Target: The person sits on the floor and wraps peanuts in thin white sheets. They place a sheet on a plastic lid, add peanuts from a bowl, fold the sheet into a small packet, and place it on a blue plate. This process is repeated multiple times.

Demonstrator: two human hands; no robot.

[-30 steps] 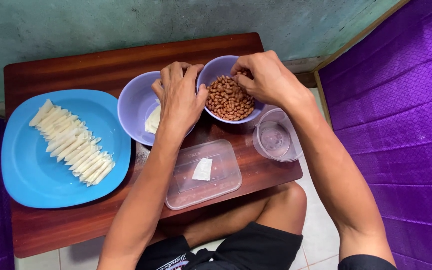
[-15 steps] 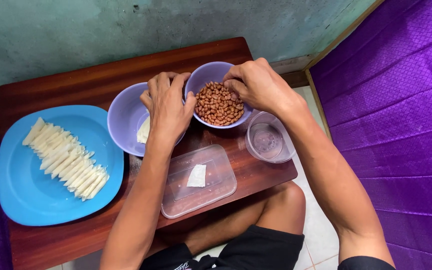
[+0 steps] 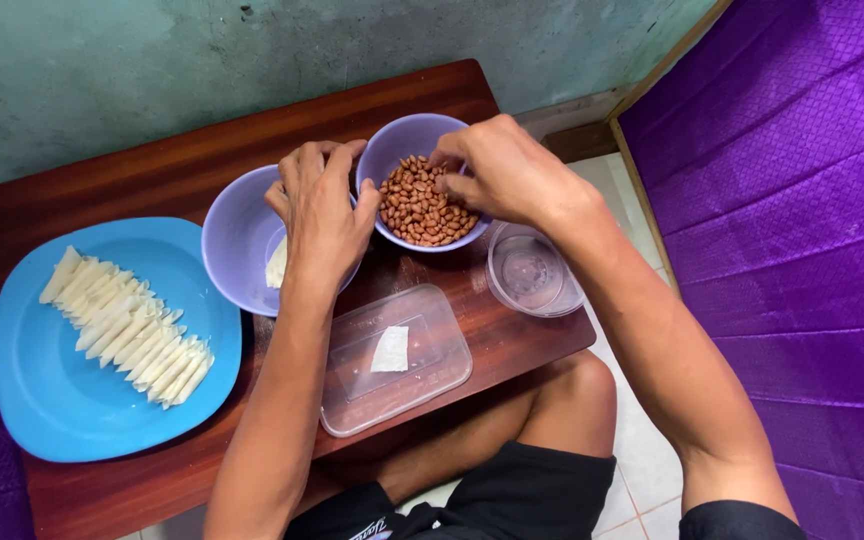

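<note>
My right hand [image 3: 500, 165] reaches over the purple bowl of brown peanuts [image 3: 422, 205], its fingertips pinched together on the peanuts at the bowl's right side. My left hand [image 3: 322, 205] hovers palm down over a second purple bowl [image 3: 237, 240], its fingers curled toward the peanut bowl's rim. A pale white piece [image 3: 277, 263] shows in that bowl below the hand. What the left palm holds is hidden.
A blue plate [image 3: 72, 400] on the left carries a row of several pale rolled pieces [image 3: 127, 330]. A clear rectangular container [image 3: 397, 358] with one white piece lies at the table's front edge. A clear round cup [image 3: 532, 270] stands at the right. The brown wooden table [image 3: 152, 175] meets a green wall.
The view has drifted a little. Both hands stay at the two bowls; my right fingertips have settled lower onto the peanuts.
</note>
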